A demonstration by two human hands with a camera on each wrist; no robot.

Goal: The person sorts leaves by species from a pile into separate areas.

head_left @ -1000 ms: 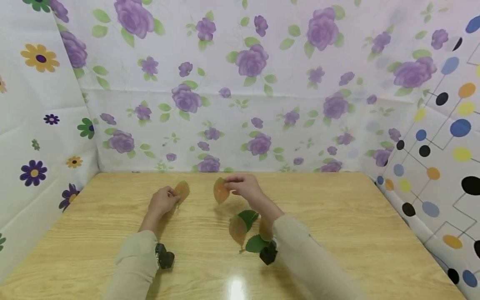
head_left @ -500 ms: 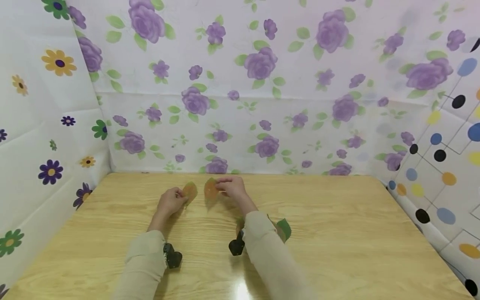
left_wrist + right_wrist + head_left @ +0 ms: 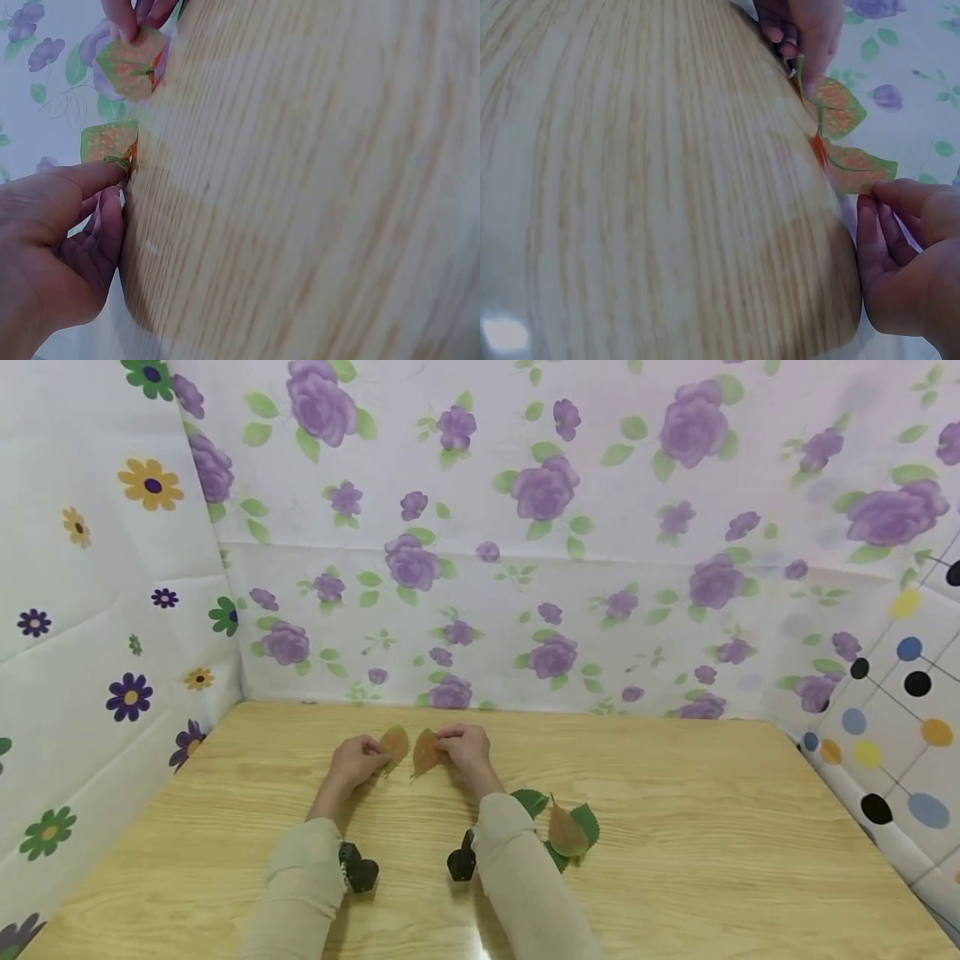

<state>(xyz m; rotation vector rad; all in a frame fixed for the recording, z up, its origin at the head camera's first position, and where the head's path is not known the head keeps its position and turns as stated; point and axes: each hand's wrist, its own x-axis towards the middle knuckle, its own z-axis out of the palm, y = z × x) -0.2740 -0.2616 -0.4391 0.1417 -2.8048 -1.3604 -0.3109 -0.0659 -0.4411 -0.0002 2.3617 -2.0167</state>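
Toward the far edge of the table (image 3: 690, 802), left of centre: orange-green leaf (image 3: 395, 744), pinched by left hand (image 3: 357, 762); second leaf (image 3: 424, 752), just beside, pinched by right hand (image 3: 467, 748). Nearer, rightward: green leaves (image 3: 531, 801) around one brownish leaf (image 3: 567, 834).

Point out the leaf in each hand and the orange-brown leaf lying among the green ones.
Left held leaf (image 3: 109, 140): left wrist view, its blade's visible middle.
Right held leaf (image 3: 862, 169): right wrist view, its blade's visible middle.
Loose orange-brown leaf (image 3: 567, 834): head view, middle of its blade.
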